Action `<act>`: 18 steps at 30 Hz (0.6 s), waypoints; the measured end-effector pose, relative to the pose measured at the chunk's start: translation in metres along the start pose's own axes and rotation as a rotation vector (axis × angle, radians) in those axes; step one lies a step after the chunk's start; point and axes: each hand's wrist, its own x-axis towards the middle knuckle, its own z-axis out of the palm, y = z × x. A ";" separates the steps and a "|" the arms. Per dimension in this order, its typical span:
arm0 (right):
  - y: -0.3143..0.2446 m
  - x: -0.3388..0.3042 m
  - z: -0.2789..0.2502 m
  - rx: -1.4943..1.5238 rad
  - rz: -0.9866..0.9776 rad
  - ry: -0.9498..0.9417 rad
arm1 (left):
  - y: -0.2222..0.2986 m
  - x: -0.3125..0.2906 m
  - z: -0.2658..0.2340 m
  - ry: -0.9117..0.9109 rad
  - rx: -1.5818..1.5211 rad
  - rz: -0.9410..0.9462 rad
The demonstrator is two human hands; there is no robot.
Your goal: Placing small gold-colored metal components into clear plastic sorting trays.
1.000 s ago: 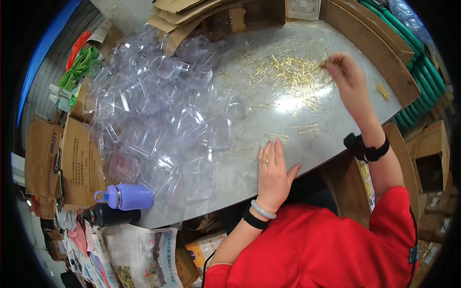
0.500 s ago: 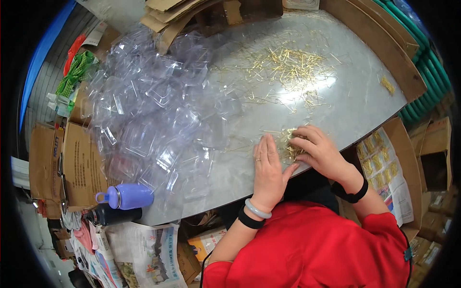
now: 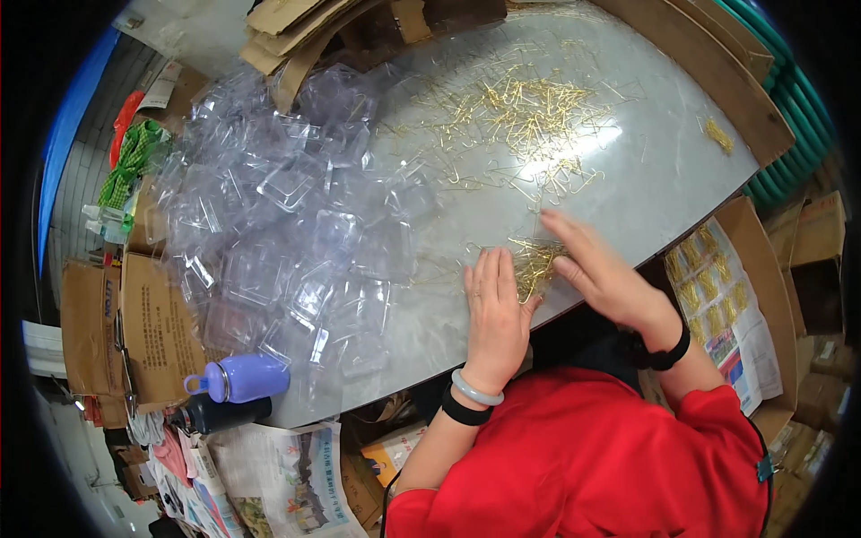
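A small heap of gold wire hooks [image 3: 535, 269] lies near the front edge of the grey table [image 3: 659, 202], between my two hands. My left hand [image 3: 495, 314] rests flat on its left side, fingers stretched out and pointing away from me. On the other side, my right hand [image 3: 605, 273] has its fingers extended to the far left, with the thumb beside the heap. Neither hand grips anything. Farther back spreads a larger, loose pile of the same gold hooks [image 3: 538, 112]. A little bunch of hooks [image 3: 717, 136] sits alone at the far right.
Clear plastic trays [image 3: 291, 188] cover the table's left side. A purple bottle [image 3: 247, 378] and a dark bottle [image 3: 229, 412] lie at the front left. Cardboard [image 3: 700, 67] borders the far right. Bundled hooks [image 3: 708, 291] lie on newspaper in a box [image 3: 762, 269] at right.
My right hand's curled fingers have straightened and lifted off the small heap, shifting slightly away to the right. The left hand stays beside it. The whole view has shifted slightly.
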 end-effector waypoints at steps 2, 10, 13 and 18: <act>0.000 0.002 -0.011 -0.212 -0.070 -0.071 | 0.000 -0.001 -0.001 0.005 -0.015 -0.003; 0.005 -0.002 0.012 -0.143 -0.197 -0.039 | 0.000 -0.004 -0.012 -0.041 0.031 0.044; 0.005 0.006 0.010 -0.110 -0.208 0.090 | 0.000 0.001 -0.007 -0.069 0.054 0.020; 0.017 0.015 -0.001 -0.675 -0.187 0.005 | 0.012 0.009 -0.005 -0.088 0.108 -0.007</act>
